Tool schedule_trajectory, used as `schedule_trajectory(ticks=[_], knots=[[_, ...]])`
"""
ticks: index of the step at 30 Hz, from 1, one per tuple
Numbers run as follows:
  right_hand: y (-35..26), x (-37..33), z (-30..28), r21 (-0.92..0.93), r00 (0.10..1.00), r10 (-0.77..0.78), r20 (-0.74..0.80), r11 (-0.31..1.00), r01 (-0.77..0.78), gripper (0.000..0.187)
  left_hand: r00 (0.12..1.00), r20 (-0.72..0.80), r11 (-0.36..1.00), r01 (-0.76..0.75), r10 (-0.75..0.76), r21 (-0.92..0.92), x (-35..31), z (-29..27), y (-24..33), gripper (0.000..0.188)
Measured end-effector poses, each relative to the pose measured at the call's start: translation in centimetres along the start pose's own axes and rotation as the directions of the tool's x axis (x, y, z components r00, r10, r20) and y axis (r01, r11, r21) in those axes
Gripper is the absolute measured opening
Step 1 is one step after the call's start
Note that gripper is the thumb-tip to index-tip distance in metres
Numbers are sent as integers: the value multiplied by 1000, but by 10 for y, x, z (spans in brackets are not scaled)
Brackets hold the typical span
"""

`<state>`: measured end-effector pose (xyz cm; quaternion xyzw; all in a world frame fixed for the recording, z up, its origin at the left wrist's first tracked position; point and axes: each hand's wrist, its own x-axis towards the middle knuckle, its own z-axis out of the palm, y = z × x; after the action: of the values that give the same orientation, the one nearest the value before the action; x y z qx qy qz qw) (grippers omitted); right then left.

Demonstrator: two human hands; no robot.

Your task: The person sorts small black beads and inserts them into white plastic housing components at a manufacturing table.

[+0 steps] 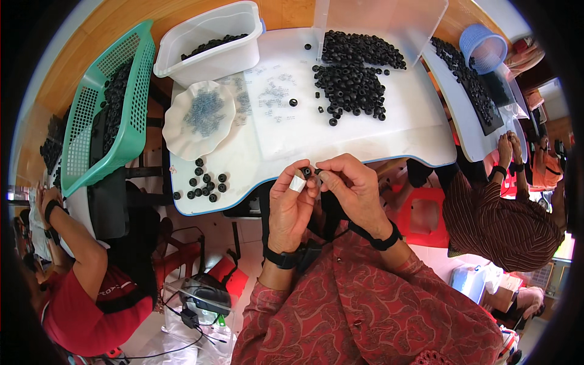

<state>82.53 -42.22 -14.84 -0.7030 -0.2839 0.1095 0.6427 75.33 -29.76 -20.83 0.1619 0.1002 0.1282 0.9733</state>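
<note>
In front of my chest, my left hand (288, 213) pinches a small black ring-shaped part (307, 172) between its fingertips. A white wrap (297, 184) covers part of one finger of that hand. My right hand (354, 191) is closed in a pinch right beside the part, with a tiny dark bit at its fingertips too small to name. On the white table (401, 140) beyond lies a large heap of similar black parts (350, 88). A scalloped cream dish (173, 131) holds many tiny clear pieces. Several loose black parts (207, 178) lie near the table's left front edge.
A white tub (176, 68) with black parts stands at the back left, beside a green basket (149, 79). A clear plastic panel (383, 21) rises behind the heap. A blue basket (483, 45) sits on the right-hand table. Co-workers sit left and right; a red stool (438, 210) is nearby.
</note>
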Motion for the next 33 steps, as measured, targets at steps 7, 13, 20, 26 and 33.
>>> schedule_trajectory(ticks=[7,13,20,26,33], knots=[[2,-3,5,37,999,32,-28,999,-31,14,999,17,1000,-30,30,11,-1,1,0,30],[1,-3,6,65,996,59,-62,996,-54,13,997,24,996,-77,75,55,-1,5,-2,28],[-3,-3,9,74,994,76,-85,995,-69,13,995,13,987,-103,102,126,-1,6,-4,28],[2,-2,11,104,991,86,-99,992,-76,12,993,22,981,-119,117,150,-2,7,-5,29],[5,-1,12,80,992,74,-106,995,-66,10,988,21,963,-157,156,219,-2,5,-6,27]])
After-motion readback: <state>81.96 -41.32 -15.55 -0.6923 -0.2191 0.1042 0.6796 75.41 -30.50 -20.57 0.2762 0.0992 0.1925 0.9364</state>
